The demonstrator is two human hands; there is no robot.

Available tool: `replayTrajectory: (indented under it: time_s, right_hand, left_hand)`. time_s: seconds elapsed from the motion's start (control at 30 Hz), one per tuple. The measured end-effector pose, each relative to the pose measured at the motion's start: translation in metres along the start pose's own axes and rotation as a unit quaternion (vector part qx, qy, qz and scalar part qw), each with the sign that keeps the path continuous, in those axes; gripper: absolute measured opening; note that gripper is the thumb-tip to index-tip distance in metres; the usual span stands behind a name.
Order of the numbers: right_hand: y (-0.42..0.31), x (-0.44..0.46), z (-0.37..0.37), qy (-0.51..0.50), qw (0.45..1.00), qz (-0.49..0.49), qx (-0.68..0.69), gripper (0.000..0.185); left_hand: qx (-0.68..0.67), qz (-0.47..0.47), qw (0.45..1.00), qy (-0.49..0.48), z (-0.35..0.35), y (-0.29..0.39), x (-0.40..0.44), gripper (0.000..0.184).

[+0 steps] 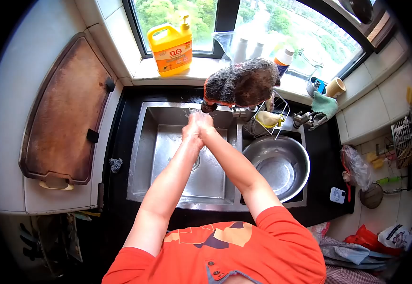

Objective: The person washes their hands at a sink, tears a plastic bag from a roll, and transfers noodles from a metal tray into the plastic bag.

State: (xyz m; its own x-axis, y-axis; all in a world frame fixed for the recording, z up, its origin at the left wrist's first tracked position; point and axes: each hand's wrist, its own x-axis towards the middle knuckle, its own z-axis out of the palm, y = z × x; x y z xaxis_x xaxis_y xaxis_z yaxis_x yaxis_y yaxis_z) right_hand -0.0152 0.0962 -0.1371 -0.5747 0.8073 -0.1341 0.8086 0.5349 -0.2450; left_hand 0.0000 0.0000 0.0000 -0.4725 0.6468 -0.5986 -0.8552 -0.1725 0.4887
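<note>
Water runs from the tap (209,107) over both of my hands, above the back of the left basin of the steel sink (168,142). My left hand (191,128) and my right hand (205,122) are pressed together under the stream. Splashing water blurs their fingers, so how they are bent cannot be made out, and no object shows between them. A dark fuzzy cover (248,83) hangs over the tap, just above and right of my hands.
A metal bowl (281,165) sits over the right basin. On the windowsill stands a yellow detergent jug (172,49). A wire rack (274,116) holds a sponge behind the bowl. A cutting board (69,113) leans at the left. A grey scrubber (115,164) lies left of the sink.
</note>
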Motion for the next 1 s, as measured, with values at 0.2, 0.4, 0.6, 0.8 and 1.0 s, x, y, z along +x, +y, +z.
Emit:
replayTrajectory:
  time_s: [0.2,0.4,0.6,0.8,1.0]
  right_hand:
    - [0.026,-0.042,-0.031,0.044,0.85,0.058,0.522,0.028]
    - [-0.01,-0.098,-0.07,-0.042,0.412,0.042,0.909,0.019]
    - [-0.022,-0.121,-0.115,-0.021,0.516,0.0,0.856,0.013]
    - [-0.014,-0.142,-0.136,0.028,0.831,0.012,0.555,0.02]
    - [0.038,-0.117,-0.129,0.086,0.964,-0.104,0.228,0.018]
  left_hand:
    - [0.048,0.114,0.992,-0.034,0.022,-0.016,-0.023,0.026]
    - [0.034,0.083,0.993,-0.072,0.004,-0.002,0.01,0.01]
    - [0.269,0.163,0.943,-0.105,0.007,0.013,0.014,0.014]
    - [0.602,0.342,0.713,-0.114,-0.005,0.028,0.003,0.021]
    - [0.773,0.206,0.571,-0.184,-0.049,0.06,0.006,0.031]
